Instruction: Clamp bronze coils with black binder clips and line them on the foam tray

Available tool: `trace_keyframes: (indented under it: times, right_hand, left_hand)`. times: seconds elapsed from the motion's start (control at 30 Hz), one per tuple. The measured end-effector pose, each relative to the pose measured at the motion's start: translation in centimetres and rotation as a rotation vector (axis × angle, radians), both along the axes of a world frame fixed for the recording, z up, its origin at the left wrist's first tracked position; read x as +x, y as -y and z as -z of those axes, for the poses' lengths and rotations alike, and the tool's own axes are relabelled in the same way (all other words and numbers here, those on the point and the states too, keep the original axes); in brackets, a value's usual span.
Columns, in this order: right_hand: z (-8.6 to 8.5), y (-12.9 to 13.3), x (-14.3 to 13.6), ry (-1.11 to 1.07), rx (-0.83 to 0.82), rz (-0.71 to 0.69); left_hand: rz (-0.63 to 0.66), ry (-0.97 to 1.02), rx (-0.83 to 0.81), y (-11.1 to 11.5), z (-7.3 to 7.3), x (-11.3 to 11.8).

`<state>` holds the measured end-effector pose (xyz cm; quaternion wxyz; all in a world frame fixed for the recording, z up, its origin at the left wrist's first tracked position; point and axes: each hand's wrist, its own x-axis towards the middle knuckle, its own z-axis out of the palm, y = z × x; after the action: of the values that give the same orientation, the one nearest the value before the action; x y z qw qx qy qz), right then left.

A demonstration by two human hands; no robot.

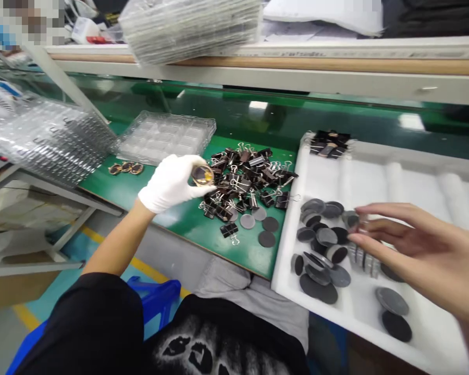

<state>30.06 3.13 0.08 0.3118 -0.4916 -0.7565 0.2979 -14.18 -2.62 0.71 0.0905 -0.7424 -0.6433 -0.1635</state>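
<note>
My left hand (174, 183), in a white glove, pinches a round gold-rimmed piece (202, 176) beside a pile of black binder clips (242, 177). My bare right hand (406, 239) is over the white tray (287, 245), its thumb and forefinger closed around something small and partly hidden. Dark and grey discs (326, 237) lie heaped in the tray near those fingertips. Several more discs (270, 224) lie flat on the green table (180, 224), next to the clips.
A clear compartment tray (164, 136) is behind my left hand. Gold-rimmed round pieces (125, 167) lie left of it, near stacked clear trays (58, 140). More clips (330, 143) sit in the white tray's back corner. A shelf (277, 65) spans the back.
</note>
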Motion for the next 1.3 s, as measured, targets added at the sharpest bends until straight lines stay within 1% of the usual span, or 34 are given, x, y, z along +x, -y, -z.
trace_keyframes:
  times: [0.07, 0.1, 0.17, 0.23, 0.3, 0.37, 0.43, 0.5, 0.57, 0.63, 0.73, 0.8, 0.87, 0.93, 1.0, 1.03, 1.1, 1.17, 1.2, 1.23, 1.3]
  right_hand:
    - [-1.3, 0.6, -1.7, -0.178, -0.139, -0.086]
    - [-1.7, 0.8, -2.4, -0.242, -0.193, -0.128]
    - [-2.0, 1.1, -3.3, -0.343, -0.230, -0.161]
    - [-1.8, 1.2, -3.8, -0.436, -0.191, -0.156]
    - [-1.4, 1.1, -3.9, -0.490, -0.147, -0.113]
    - [-0.9, 0.9, -3.7, -0.492, -0.145, -0.053]
    - [-0.6, 0.7, -3.3, -0.456, -0.160, -0.008]
    - [-0.3, 0.4, -3.0, -0.408, -0.173, -0.014]
    - [0.0, 0.1, -2.7, -0.382, -0.213, -0.059]
    - [0.2, -0.1, -2.7, -0.409, -0.252, -0.070]
    - [0.4, -0.4, -2.7, -0.483, -0.297, -0.047]
    - [0.5, -0.5, -2.9, -0.479, -0.354, -0.081]
    - [0.4, -0.6, -3.1, -0.425, -0.386, -0.137]
    - [0.4, -0.6, -3.3, -0.367, -0.375, -0.173]
    - [0.3, -0.7, -3.4, -0.349, -0.363, -0.167]
    - [0.3, -0.7, -3.4, -0.349, -0.368, -0.145]
    - [0.2, -0.8, -3.3, -0.350, -0.387, -0.087]
    - [0.3, -1.0, -3.1, -0.360, -0.416, -0.047]
    - [0.4, -1.1, -3.0, -0.372, -0.441, -0.039]
    - [0.5, -1.2, -2.9, -0.391, -0.471, -0.039]
    - [0.7, -1.3, -2.7, -0.431, -0.526, -0.050]
  left_hand:
    - [0.157, -0.064, 0.062, -1.8, -1.1, 4.7]
    - [0.231, -0.082, 0.084, -2.6, -1.5, 6.9]
    - [0.369, -0.115, 0.130, -4.1, -2.0, 10.7]
    - [0.485, -0.148, 0.178, -5.3, -2.3, 13.7]
    - [0.575, -0.171, 0.202, -6.2, -2.4, 15.9]
    - [0.648, -0.173, 0.190, -6.9, -2.4, 17.5]
    - [0.702, -0.164, 0.166, -7.5, -2.4, 18.7]
    - [0.739, -0.154, 0.142, -8.0, -2.2, 19.3]
    - [0.755, -0.135, 0.114, -8.3, -1.8, 19.6]
    - [0.750, -0.069, 0.060, -8.5, -1.4, 19.6]
    - [0.728, 0.178, -0.133, -8.3, -0.9, 19.2]
    - [0.717, 0.341, -0.261, -8.1, -0.8, 18.9]
    - [0.724, 0.405, -0.320, -8.0, -1.0, 18.4]
    - [0.746, 0.381, -0.381, -8.2, -1.6, 17.6]
    - [0.728, 0.284, -0.471, -8.7, -2.4, 16.3]
    - [0.683, 0.209, -0.504, -9.0, -2.9, 15.5]
    - [0.523, 0.047, -0.493, -9.7, -3.7, 13.7]
    - [0.354, -0.080, -0.454, -10.3, -4.1, 11.9]
    - [0.305, -0.129, -0.474, -10.5, -4.1, 11.1]
    - [0.292, -0.170, -0.519, -10.6, -4.0, 10.4]
    - [0.359, -0.231, -0.629, -10.5, -3.4, 9.6]
